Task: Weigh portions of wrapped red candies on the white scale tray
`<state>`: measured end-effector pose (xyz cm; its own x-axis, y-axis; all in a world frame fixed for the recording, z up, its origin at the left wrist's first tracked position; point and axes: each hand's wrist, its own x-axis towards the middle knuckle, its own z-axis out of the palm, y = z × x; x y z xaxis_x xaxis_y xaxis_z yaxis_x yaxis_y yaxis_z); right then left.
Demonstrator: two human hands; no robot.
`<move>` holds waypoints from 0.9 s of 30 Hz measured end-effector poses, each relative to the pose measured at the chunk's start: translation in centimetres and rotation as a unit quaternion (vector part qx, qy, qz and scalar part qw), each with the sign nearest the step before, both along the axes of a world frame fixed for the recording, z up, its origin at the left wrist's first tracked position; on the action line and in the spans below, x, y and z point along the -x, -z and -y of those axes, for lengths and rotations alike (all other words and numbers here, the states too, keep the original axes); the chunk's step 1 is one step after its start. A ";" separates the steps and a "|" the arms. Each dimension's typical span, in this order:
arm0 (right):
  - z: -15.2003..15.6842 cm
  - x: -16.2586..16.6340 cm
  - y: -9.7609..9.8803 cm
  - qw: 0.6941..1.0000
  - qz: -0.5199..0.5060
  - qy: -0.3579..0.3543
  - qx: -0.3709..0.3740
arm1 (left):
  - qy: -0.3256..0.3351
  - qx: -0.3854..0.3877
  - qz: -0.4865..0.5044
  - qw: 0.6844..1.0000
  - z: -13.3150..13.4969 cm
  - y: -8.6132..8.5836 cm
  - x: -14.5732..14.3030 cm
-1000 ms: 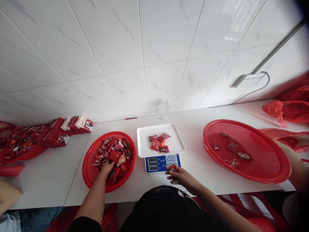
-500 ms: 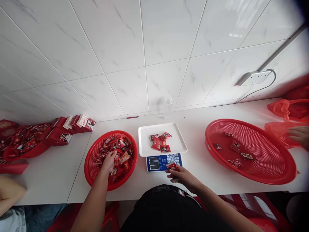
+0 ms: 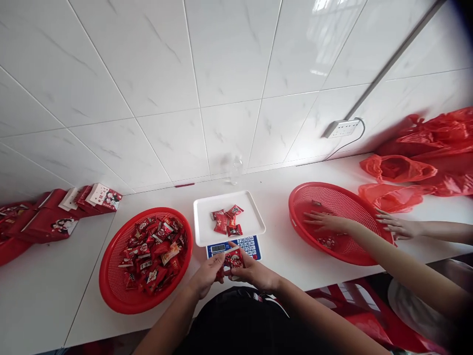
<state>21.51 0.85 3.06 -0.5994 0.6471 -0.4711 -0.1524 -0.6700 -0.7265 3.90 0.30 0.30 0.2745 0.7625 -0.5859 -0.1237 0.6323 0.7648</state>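
My right hand (image 3: 256, 272) is closed round a small red candy box (image 3: 235, 260) with a printed front. My left hand (image 3: 207, 275) has its fingers pinched at the box's left side, on a red-wrapped candy (image 3: 220, 272) that shows only in part. Both hands are in front of a blue-faced digital scale (image 3: 254, 248) and cover part of its keys and display. On the scale's white tray (image 3: 207, 234) lie several red-wrapped candies (image 3: 220, 223). To the left, a red basket (image 3: 107, 276) holds many wrapped candies (image 3: 153, 256).
A wide red basket (image 3: 365, 204) stands at right, with a co-worker's hand (image 3: 328, 222) in it and the other hand (image 3: 401, 227) at its rim. Red plastic bags (image 3: 402, 167) lie beyond. Red boxes (image 3: 55, 217) stand at far left. A clear bottle (image 3: 235, 170) is by the wall.
My left hand has left the candy basket and come to the box in my right hand. The view has turned right, and the co-worker's hand has reached into the right basket.
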 end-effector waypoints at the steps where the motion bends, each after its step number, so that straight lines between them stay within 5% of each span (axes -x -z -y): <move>1: -0.1 0.0 -0.1 1.000 -0.002 0.002 -0.015 | 0.007 -0.001 0.020 1.000 0.1 0.0 -0.6; 8: 0.2 0.0 0.8 0.993 0.065 -0.042 -0.093 | 0.070 -0.054 -0.017 0.996 0.2 -1.6 -1.4; 17: -0.2 0.0 0.5 0.982 0.089 -0.082 -0.142 | -0.135 0.119 0.107 0.978 -0.4 -1.8 -1.7; 27: -0.1 -1.7 2.3 0.988 0.146 -0.025 -0.046 | -0.192 0.180 0.134 0.955 0.5 -1.4 1.5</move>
